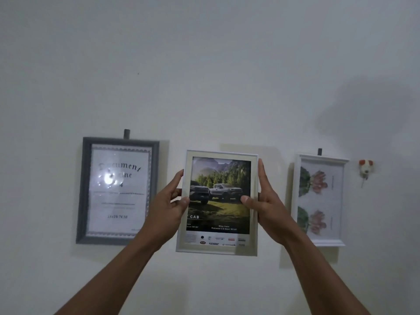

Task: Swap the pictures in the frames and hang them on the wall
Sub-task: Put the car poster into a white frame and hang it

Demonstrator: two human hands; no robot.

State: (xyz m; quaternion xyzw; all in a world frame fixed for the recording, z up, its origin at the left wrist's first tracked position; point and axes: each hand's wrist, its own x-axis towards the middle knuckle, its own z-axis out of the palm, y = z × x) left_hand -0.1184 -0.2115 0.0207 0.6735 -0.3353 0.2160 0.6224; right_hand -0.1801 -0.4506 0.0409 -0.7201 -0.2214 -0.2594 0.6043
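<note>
A white frame (218,246) with a picture of two trucks in a forest is held upright in front of the white wall. My left hand (169,201) grips its left edge and my right hand (263,201) grips its right edge, thumbs on the glass. A grey frame (85,189) with a printed document hangs on a hook at the left. At the right, a white frame (320,201) with a flower picture hangs on another hook. Whether the middle frame touches the wall or a hook behind it cannot be told.
A small dog-head wall hook (365,168) sits right of the flower frame. A tiny dark mark (138,73) shows on the wall above the grey frame. My arms cast a shadow on the wall at the upper right.
</note>
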